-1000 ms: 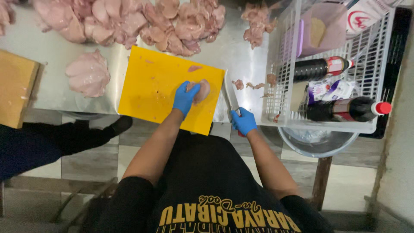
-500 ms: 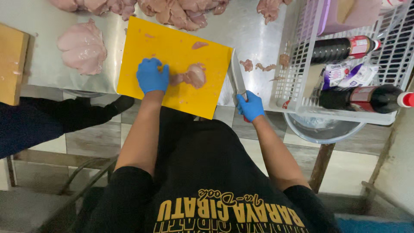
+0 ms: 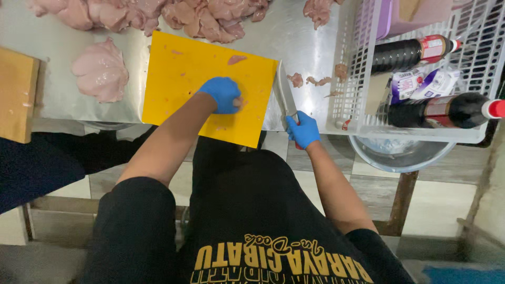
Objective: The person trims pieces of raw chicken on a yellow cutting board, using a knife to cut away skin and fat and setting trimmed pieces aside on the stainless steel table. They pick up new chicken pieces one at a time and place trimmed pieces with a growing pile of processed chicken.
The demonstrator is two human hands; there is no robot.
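A yellow cutting board [image 3: 184,79] lies on a steel table [image 3: 300,37]. My left hand [image 3: 223,93], in a blue glove, presses down on a small piece of raw chicken [image 3: 240,103] near the board's right side; the glove hides most of it. My right hand [image 3: 302,129], also gloved in blue, grips the handle of a knife [image 3: 284,93] whose blade lies along the board's right edge, pointing away from me. A small meat scrap [image 3: 236,59] sits on the far part of the board.
Raw chicken pieces [image 3: 173,13] are heaped along the far edge; one flat piece [image 3: 100,71] lies left of the board. A wooden board [image 3: 17,94] is at far left. A white plastic basket [image 3: 363,89] with dark bottles [image 3: 444,110] stands right, above a metal bowl [image 3: 400,155].
My left hand has moved from the board's left side back onto the chicken piece, covering it. The right hand and knife have kept their place beside the board.
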